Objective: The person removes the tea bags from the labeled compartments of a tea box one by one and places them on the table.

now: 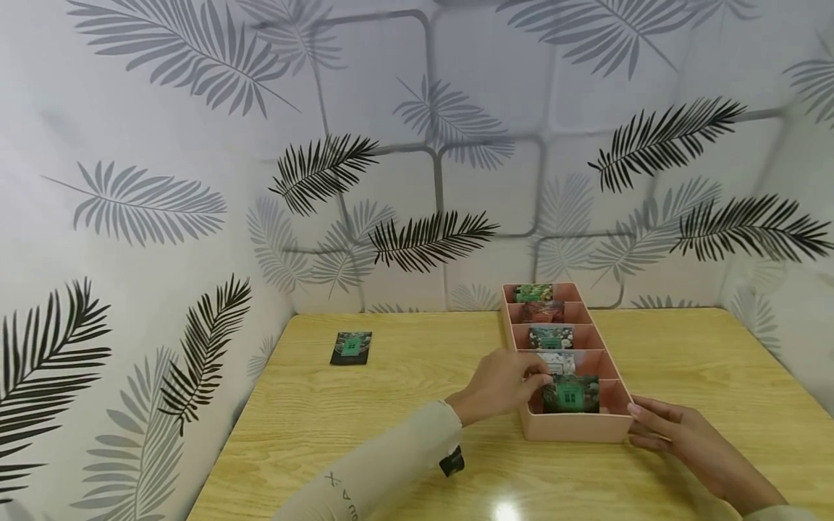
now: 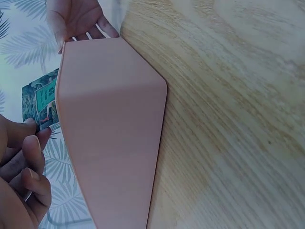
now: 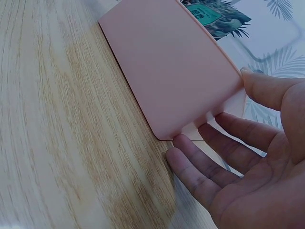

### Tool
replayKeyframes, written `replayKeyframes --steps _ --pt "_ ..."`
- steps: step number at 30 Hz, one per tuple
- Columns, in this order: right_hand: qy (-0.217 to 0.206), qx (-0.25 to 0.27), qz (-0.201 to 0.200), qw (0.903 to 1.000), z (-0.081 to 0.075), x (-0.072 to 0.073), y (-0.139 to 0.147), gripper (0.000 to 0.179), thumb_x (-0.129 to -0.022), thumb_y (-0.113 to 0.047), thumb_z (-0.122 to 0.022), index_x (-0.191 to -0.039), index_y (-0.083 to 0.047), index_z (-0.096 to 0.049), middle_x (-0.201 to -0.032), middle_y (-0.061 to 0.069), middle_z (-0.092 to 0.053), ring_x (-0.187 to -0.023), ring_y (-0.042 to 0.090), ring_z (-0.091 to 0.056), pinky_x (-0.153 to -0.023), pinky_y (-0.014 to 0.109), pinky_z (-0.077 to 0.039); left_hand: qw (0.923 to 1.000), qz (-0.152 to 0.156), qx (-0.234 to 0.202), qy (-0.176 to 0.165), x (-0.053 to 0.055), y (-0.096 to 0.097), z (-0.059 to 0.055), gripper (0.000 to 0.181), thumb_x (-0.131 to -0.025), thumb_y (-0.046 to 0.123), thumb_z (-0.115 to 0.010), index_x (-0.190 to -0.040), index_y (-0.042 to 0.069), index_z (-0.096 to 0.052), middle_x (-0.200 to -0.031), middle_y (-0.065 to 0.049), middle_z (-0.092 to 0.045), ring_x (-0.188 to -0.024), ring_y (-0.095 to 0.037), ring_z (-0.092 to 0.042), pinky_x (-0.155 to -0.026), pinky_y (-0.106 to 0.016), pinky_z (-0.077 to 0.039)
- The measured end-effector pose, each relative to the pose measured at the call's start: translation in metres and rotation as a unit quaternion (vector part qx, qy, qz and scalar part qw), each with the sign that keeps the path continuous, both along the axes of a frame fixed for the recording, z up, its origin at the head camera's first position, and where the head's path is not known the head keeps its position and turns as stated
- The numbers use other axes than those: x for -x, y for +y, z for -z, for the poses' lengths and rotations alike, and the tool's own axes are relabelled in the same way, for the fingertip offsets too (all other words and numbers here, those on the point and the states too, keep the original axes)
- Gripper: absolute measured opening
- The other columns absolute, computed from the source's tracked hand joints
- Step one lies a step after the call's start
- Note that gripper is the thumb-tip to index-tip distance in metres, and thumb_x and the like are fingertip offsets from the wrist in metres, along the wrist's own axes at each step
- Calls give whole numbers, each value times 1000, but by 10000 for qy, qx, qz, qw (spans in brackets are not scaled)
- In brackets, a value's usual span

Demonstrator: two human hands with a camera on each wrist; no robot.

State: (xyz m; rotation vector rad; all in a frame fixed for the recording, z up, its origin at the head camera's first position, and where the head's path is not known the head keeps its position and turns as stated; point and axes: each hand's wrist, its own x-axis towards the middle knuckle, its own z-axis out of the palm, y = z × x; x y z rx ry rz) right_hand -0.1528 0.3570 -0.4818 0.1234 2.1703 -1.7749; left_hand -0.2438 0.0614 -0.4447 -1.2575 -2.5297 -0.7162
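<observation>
My left hand (image 1: 504, 387) pinches the top left corner of a dark sachet with a green label (image 1: 570, 395). That sachet stands upright in the front compartment of a long pink divided box (image 1: 576, 427), rising above the rim. In the left wrist view its green label (image 2: 46, 98) shows beyond the box wall, with thumb and fingers at its lower corner. At the box's front right corner is my right hand (image 1: 684, 441). The thumb (image 3: 267, 88) touches the rim there, and the nearly straight fingers (image 3: 238, 138) rest against the outer side.
Behind the front compartment, several more hold printed sachets, among them a white one (image 1: 557, 362) and a red one (image 1: 543, 312). A separate dark sachet with a green label (image 1: 351, 348) lies on the wooden table (image 1: 404, 376) at the back left. A leaf-patterned wall (image 1: 404, 181) borders the table.
</observation>
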Motion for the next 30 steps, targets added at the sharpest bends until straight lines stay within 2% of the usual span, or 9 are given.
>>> replayKeyframes --steps 3,9,17,23,30 --pt "-53 -6 25 10000 0 1 -1 74 -100 -41 -48 -147 10 -20 -144 26 -37 -112 19 -60 -92 39 -48 9997 30 -235 85 2 -2 -1 13 -95 34 -60 -96 26 -70 -79 18 -64 -46 7 -39 -47 -11 -33" --pt "-35 -6 43 10000 0 0 -1 74 -100 -40 -48 -146 11 -20 -142 26 -39 -111 18 -60 -92 39 -48 9978 9 -620 251 6 -6 -4 17 -95 33 -60 -99 22 -72 -75 15 -64 -47 6 -40 -45 -12 -32" --pt "-43 -81 93 9999 -1 0 -2 75 -99 -41 -48 -146 10 -21 -144 28 -36 -112 19 -60 -92 39 -48 9946 -51 -913 499 9 -14 -11 20 -96 33 -57 -101 21 -72 -77 13 -66 -51 6 -42 -49 -11 -34" --pt "-130 -134 115 9998 -1 0 -2 76 -98 -43 -49 -147 9 -22 -145 27 -35 -112 19 -60 -92 39 -48 9927 -149 -1071 541 11 -20 -13 15 -97 30 -57 -98 20 -69 -82 13 -63 -57 5 -43 -55 -11 -36" --pt "-124 -81 124 9998 1 1 -1 78 -98 -44 -50 -147 9 -22 -144 27 -37 -113 20 -59 -91 38 -48 9910 -292 -1197 526 16 -29 -14 11 -98 28 -55 -96 21 -64 -83 13 -62 -53 2 -41 -54 -13 -35"
